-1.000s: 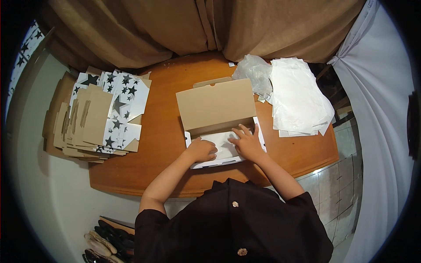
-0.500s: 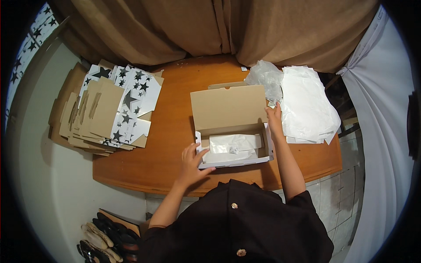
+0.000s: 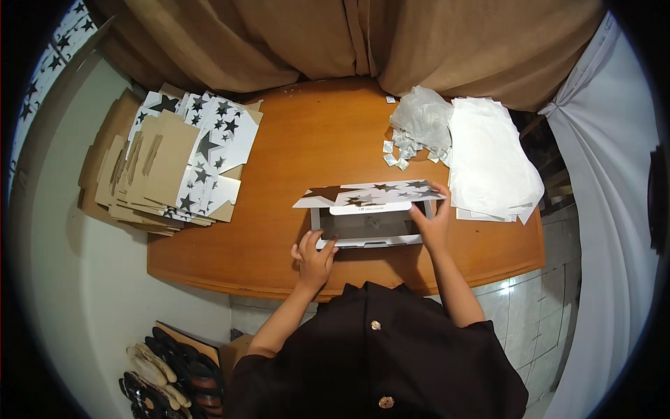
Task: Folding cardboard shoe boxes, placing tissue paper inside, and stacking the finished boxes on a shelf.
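Observation:
A cardboard box [image 3: 370, 243] with a white outside stands near the table's front edge, its hinged lid [image 3: 391, 193] tilted partway down over it. Black stars cover the lid's outer face. My right hand [image 3: 434, 227] pinches the lid at its right end, thumb on the front flap and fingers behind. At the box's left front corner, my left hand [image 3: 314, 264] grips the wall with bent fingers and thumb. Inside, in the lid's shadow, lies a small sachet [image 3: 373, 222] on pale paper, only dimly seen.
Flattened star-printed boxes [image 3: 167, 160] are piled at the left. A clear plastic bag [image 3: 422, 115] and several small silvery sachets [image 3: 401, 145] lie at the back right, beside a stack of white paper sheets [image 3: 492, 160]. Shoes [image 3: 171, 370] stand on the floor, lower left.
The lid has swung from upright, brown inside showing, down toward me, with my right hand moving nearer along with it. The small sachets behind it have come into view.

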Action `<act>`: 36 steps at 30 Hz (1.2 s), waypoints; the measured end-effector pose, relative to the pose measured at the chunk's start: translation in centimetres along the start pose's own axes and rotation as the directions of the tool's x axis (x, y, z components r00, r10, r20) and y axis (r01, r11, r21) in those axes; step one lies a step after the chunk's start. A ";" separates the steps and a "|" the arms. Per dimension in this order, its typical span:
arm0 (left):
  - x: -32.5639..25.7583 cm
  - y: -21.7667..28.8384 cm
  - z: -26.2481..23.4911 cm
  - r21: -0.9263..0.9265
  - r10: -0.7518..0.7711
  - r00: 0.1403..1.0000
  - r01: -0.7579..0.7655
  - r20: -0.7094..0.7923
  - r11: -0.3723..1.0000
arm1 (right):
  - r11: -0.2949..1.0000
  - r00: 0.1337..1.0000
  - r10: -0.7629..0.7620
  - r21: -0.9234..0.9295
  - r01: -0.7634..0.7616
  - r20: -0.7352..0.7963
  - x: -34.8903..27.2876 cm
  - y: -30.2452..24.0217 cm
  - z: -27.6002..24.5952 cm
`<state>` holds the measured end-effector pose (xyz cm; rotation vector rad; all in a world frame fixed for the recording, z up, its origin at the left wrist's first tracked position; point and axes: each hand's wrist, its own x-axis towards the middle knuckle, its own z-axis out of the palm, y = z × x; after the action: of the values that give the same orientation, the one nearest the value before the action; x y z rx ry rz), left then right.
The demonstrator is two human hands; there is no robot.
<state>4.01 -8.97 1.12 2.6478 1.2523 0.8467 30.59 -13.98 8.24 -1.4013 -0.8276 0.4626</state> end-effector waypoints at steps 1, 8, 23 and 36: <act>-0.3 0.2 0.2 0.039 -0.022 0.997 0.025 -0.080 0.999 | 0.998 0.999 -0.047 0.029 0.047 0.016 -0.6 0.5 -0.3; -1.2 2.6 1.7 0.145 0.187 0.968 -0.163 -0.168 0.976 | 0.999 1.000 -0.014 0.034 0.014 -0.004 -3.1 1.7 0.1; -2.6 3.0 1.3 0.160 0.157 0.969 -0.127 -0.190 0.979 | 0.822 0.985 -0.164 -0.544 0.170 0.061 -6.3 5.0 -0.5; 7.2 -2.0 -4.6 0.066 0.113 0.989 -0.120 0.096 0.991 | 0.760 0.974 -0.160 -0.609 0.226 0.162 -5.0 2.9 0.0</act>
<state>3.94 -3.01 7.63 2.8045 1.1370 0.6980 27.89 -17.19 4.29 -1.8865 -1.2740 0.0840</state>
